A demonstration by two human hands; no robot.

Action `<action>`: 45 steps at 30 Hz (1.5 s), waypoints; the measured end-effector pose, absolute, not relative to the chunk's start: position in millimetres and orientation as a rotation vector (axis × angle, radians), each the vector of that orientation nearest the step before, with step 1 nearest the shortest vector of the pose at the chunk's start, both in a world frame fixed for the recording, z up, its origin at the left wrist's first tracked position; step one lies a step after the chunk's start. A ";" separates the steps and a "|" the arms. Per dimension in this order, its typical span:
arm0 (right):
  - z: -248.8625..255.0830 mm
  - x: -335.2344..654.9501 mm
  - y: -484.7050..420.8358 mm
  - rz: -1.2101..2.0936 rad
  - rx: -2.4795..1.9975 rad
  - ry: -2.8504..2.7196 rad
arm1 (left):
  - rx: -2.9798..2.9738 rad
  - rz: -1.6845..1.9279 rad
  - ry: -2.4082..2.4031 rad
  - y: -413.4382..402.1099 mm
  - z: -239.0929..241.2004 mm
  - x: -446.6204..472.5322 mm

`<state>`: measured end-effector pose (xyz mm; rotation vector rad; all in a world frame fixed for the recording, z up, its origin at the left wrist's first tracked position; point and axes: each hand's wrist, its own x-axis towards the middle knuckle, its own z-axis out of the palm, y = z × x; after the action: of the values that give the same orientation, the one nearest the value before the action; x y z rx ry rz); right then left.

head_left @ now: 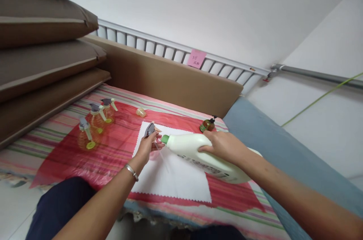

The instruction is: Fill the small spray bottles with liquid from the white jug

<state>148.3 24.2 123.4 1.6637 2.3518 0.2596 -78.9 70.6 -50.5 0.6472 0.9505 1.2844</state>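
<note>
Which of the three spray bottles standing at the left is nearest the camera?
The front bottle; the middle bottle and back bottle stand behind it, farther away.

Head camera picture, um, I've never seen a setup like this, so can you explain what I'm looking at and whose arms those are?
There's no machine here: these are a person's own bare hands, seen from a camera worn on their head, looking forward and down. It's the only view. The left hand holds a grey spray trigger; its fingers hide some details. The right hand grips a large pale bottle, tipped sideways with its green end toward the left hand. Underneath are a striped cloth, a see-through red sheet and a white cloth. Three clear spray bottles stand at left, a small cup-like piece lies farther back, and an amber pump bottle is beyond the right hand.
</note>
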 end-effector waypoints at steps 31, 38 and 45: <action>140.2 141.1 23.0 0.356 1.565 2.328 | 0.684 1.234 0.985 63.4 -42.8 -71.0; 142.4 139.6 22.8 0.375 1.553 2.338 | 0.683 1.236 0.983 63.5 -42.5 -70.9; 140.2 142.2 24.5 0.383 1.547 2.338 | 0.679 1.232 0.975 64.9 -44.2 -70.3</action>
<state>142.2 24.5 140.2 1.5470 2.3384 0.3825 -70.3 64.9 -44.2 0.6789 0.9747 1.2320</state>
